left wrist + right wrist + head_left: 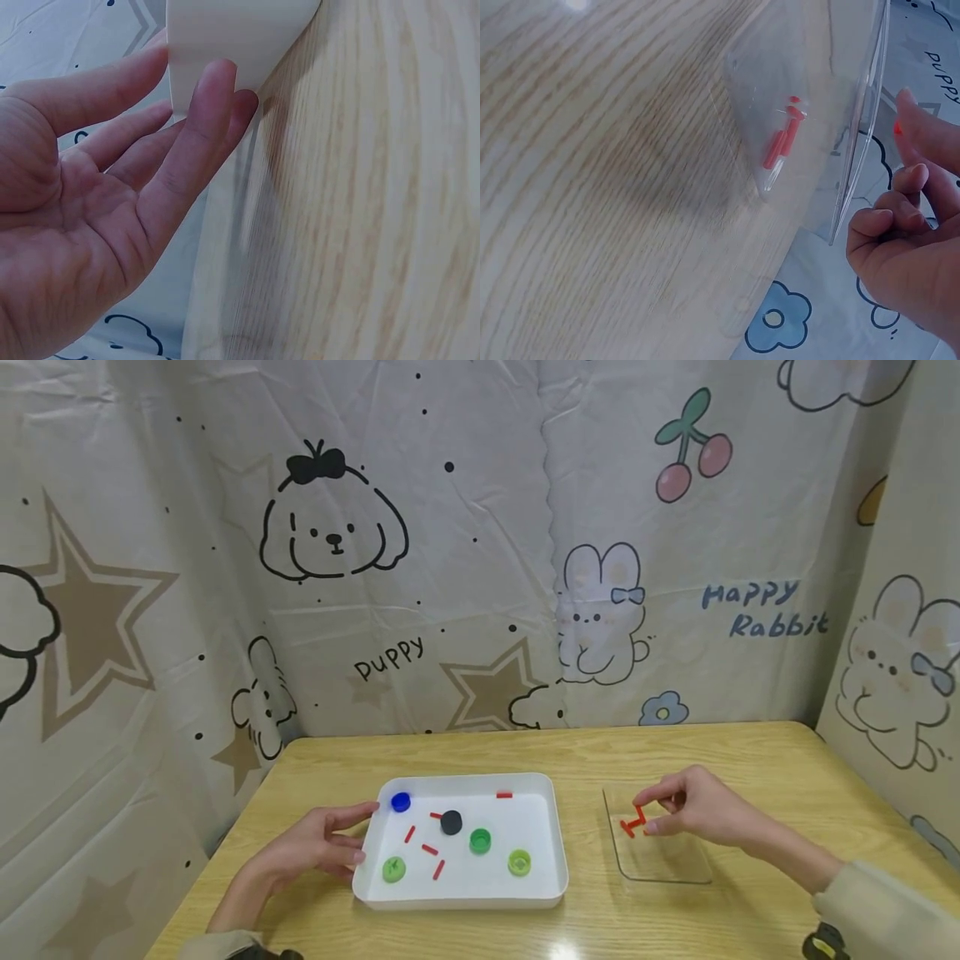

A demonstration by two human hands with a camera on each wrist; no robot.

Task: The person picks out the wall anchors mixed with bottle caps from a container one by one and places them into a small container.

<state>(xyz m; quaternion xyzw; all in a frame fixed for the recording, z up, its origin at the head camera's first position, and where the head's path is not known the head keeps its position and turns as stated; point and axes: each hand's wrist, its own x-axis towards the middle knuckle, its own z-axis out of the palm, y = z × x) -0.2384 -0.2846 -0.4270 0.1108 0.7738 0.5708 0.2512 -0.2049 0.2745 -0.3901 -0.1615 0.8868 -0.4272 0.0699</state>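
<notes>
My left hand (330, 843) touches the left side of a shallow white tray (561, 860) with extended, slightly bent fingers; its wall (225, 37) also shows in the left wrist view. At the right, my right hand (693, 810) pinches a small red stick (898, 127) between thumb and index finger, mostly hidden by the fingertips. The hand is over a clear, flat plastic plate (667, 864). Several short red sticks (628, 828) lie joined end to end on that plate, close to the fingertips.
Inside the tray are several loose red sticks (438, 870) and round caps: blue (401, 802), black (451, 822), green (480, 841), yellow-green (519, 862) and light green (393, 869). The wooden table (585, 927) meets a printed curtain (480, 568) behind.
</notes>
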